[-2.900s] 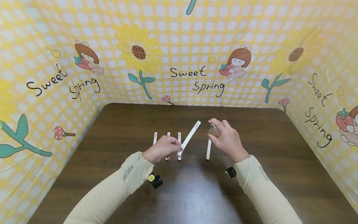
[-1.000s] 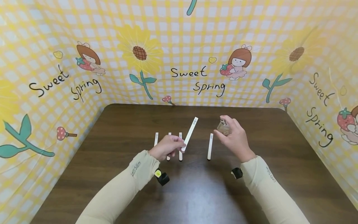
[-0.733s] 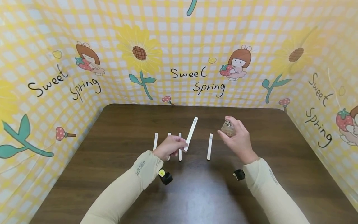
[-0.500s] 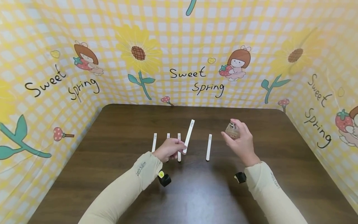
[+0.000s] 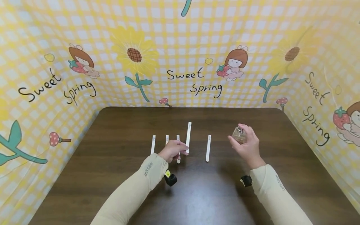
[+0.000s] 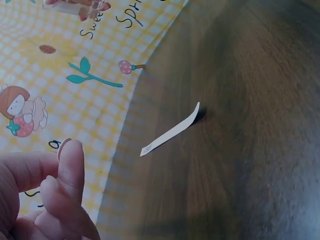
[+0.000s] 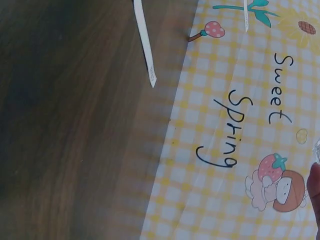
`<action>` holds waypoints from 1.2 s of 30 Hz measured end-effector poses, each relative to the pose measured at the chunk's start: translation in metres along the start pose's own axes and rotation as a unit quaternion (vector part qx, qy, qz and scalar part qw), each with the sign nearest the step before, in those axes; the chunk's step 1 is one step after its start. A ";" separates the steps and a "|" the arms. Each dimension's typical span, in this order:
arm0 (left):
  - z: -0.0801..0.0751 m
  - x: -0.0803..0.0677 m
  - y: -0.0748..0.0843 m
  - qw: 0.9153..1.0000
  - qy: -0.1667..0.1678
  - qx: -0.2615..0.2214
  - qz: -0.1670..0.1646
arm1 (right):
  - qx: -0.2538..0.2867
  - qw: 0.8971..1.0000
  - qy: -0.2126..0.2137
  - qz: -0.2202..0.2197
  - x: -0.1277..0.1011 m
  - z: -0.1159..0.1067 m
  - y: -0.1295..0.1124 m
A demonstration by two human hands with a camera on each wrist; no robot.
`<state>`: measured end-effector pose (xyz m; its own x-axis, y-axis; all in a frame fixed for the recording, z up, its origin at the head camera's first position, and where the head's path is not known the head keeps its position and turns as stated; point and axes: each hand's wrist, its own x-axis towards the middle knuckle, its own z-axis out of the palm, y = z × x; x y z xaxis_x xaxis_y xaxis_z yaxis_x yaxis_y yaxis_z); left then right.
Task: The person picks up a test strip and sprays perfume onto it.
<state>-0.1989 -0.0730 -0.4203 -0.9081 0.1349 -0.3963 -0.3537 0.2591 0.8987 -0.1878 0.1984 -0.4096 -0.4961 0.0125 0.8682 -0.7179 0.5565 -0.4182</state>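
My left hand (image 5: 172,150) pinches a white paper scent strip (image 5: 188,133) near its lower end, between thumb and fingers. Small print marks the strip's raised tip, and it stands almost upright. To the right, my right hand (image 5: 249,146) grips a small clear glass perfume bottle (image 5: 238,135), with the forefinger on its spray top. In the right wrist view only the thumb (image 7: 314,187) and a sliver of the bottle show at the edge. A matching strip (image 5: 208,148) lies between the hands, its near end curling upward in the left wrist view.
Several more strips lie in a row at left: one outermost (image 5: 153,144), one mostly hidden behind the left hand (image 5: 167,137), and one partly covered (image 5: 178,161). The dark wooden table (image 5: 213,200) is walled by a yellow checked cloth (image 5: 180,40).
My right hand has drawn the perfume bottle away to the right, widening the gap to the held strip. That strip has swung from a rightward slant to nearly upright.
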 end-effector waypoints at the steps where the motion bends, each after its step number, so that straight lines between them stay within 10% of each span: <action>1: 0.001 0.001 0.000 1.000 0.002 -0.001 -0.004 | 0.002 1.000 -0.003 0.002 -0.001 -0.001 0.001; 13: 0.014 0.012 -0.014 0.999 0.016 -0.008 -0.031 | -0.018 0.999 -0.049 0.003 -0.013 -0.016 0.004; 36: 0.026 0.018 -0.020 0.998 -0.015 0.004 -0.053 | -0.003 1.000 -0.011 0.013 -0.050 -0.017 0.004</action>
<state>-0.2027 -0.0511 -0.4500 -0.8589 0.1344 -0.4942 -0.4453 0.2808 0.8502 -0.1576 0.2140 -0.4498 -0.5257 0.0086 0.8506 -0.7018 0.5608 -0.4394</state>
